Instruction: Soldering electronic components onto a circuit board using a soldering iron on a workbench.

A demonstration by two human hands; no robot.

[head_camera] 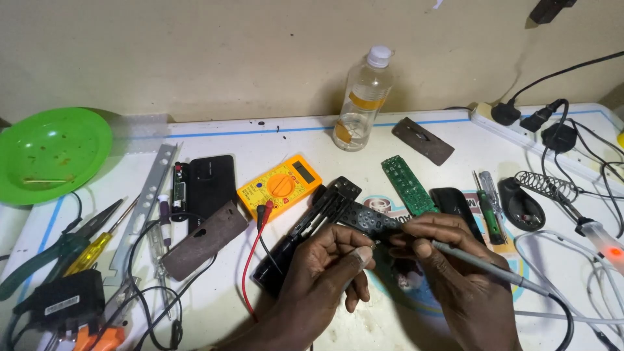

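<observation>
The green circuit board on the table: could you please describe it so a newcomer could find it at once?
Start at the clear plastic bottle standing by the wall at the back of the white table. Just in front of it and slightly right lies the green circuit board, a long narrow strip. It alone is bare green, between the yellow multimeter and the screwdrivers.

A glossy yellow plastic multimeter [279,185] was seen at ten o'clock of the left hand [325,266], matt black plastic remote shells [312,224] beside it. At one o'clock, a bare green circuit board [407,184]; at twelve, a clear glossy plastic bottle [365,97]. The tabletop [390,133] looked smooth, scuffed.
</observation>
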